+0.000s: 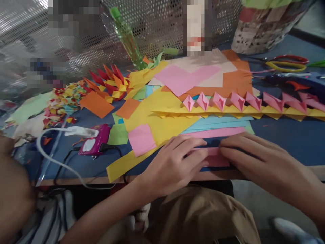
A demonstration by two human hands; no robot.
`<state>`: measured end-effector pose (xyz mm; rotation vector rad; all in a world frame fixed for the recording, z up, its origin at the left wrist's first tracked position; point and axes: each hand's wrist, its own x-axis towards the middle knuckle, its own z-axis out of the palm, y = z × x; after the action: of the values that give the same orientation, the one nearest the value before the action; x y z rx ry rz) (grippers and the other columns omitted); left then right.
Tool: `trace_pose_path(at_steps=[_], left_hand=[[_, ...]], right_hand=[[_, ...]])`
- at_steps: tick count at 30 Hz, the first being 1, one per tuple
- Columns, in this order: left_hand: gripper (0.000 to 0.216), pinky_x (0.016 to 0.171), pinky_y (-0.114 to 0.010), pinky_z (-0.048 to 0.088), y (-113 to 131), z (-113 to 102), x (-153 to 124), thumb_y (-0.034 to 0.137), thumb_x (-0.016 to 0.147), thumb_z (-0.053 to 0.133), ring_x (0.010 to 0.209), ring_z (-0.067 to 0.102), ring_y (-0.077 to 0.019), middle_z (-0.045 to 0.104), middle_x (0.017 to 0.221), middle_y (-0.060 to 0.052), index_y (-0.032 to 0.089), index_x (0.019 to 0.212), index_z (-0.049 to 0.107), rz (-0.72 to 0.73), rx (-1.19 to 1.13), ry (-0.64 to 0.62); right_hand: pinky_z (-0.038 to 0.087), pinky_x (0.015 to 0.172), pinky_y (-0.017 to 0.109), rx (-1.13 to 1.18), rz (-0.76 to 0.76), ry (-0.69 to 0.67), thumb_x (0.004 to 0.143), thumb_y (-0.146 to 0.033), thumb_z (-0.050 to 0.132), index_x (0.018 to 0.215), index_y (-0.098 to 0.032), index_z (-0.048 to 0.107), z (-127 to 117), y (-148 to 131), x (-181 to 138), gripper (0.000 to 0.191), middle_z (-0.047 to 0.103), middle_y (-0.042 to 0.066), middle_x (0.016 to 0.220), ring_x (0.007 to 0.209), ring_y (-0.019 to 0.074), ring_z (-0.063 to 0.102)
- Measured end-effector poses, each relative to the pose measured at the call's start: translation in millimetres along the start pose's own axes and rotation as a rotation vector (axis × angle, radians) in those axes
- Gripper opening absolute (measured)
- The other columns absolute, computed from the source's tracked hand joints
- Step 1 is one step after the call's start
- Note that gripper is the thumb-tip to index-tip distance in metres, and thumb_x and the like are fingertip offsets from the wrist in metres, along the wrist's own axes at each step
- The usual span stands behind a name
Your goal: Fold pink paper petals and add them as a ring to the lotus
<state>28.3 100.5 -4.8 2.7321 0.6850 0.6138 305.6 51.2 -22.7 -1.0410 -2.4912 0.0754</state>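
Note:
A small sheet of pink paper (pixel 215 160) lies at the table's front edge, with its far side folded over. My left hand (pixel 175 162) has its fingers closed on the left end of this paper. At the other end, the bent fingers of my right hand (pixel 254 152) press on it, and they hide its right corner. Just beyond lie a pink strip (pixel 215 131) and light blue strips (pixel 218 122). Farther back runs a long zigzag yellow paper strip (pixel 243 112) with a row of folded pink pieces (pixel 219 101) along it.
Left of my hands are a pink square (pixel 142 139), yellow paper (pixel 157 108) and a magenta device (pixel 94 144) with cables. Small folded pieces (pixel 63 101) pile up farther left. A green bottle (pixel 128 40), scissors (pixel 286 64) and a woven basket (pixel 259 30) stand or lie behind.

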Motion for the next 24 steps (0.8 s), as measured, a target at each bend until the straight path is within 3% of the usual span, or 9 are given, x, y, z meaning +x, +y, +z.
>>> trace_pose_path(at_steps=[4, 10, 16, 24], left_hand=[[0.022, 0.114, -0.04, 0.05, 4.1, 1.4, -3.9, 0.029, 0.111, 0.059, 0.125, 0.062, -0.0232, 0.075, 0.132, -0.007, 0.016, 0.125, 0.069, -0.008, 0.005, -0.079], [0.016, 0.11, -0.038, 0.052, 8.4, 7.7, -11.0, 0.018, 0.11, 0.059, 0.122, 0.065, -0.0224, 0.077, 0.132, -0.006, 0.016, 0.121, 0.071, 0.01, 0.044, -0.049], [0.015, 0.103, -0.038, 0.059, 9.6, 12.2, -12.9, 0.014, 0.103, 0.07, 0.114, 0.069, -0.0222, 0.08, 0.122, -0.007, 0.01, 0.118, 0.072, 0.048, 0.034, 0.074], [0.013, 0.104, -0.036, 0.061, 9.7, 9.4, -11.8, 0.013, 0.103, 0.07, 0.113, 0.069, -0.0214, 0.08, 0.121, -0.006, 0.011, 0.116, 0.074, 0.037, 0.024, 0.076]], right_hand=[[0.054, 0.095, 0.042, 0.034, -0.031, 0.041, 0.11, -0.012, 0.039, 0.128, -0.025, 0.06, -3.8, -4.3, -1.4, 0.031, 0.073, 0.009, 0.127, 0.115, 0.0281, 0.066], [0.047, 0.114, 0.039, 0.02, 0.008, -0.003, 0.105, -0.019, 0.063, 0.13, -0.022, 0.068, -1.2, -7.9, -14.2, 0.025, 0.074, 0.005, 0.134, 0.122, 0.0256, 0.064], [0.051, 0.11, 0.039, 0.047, 0.002, 0.062, 0.106, -0.017, 0.065, 0.128, -0.015, 0.072, 4.3, -8.8, -19.1, 0.023, 0.074, 0.006, 0.133, 0.117, 0.0217, 0.066], [0.051, 0.11, 0.038, 0.033, 0.005, 0.077, 0.105, -0.016, 0.067, 0.131, -0.014, 0.073, 5.1, -11.3, -18.2, 0.027, 0.076, 0.006, 0.132, 0.117, 0.0211, 0.067]])
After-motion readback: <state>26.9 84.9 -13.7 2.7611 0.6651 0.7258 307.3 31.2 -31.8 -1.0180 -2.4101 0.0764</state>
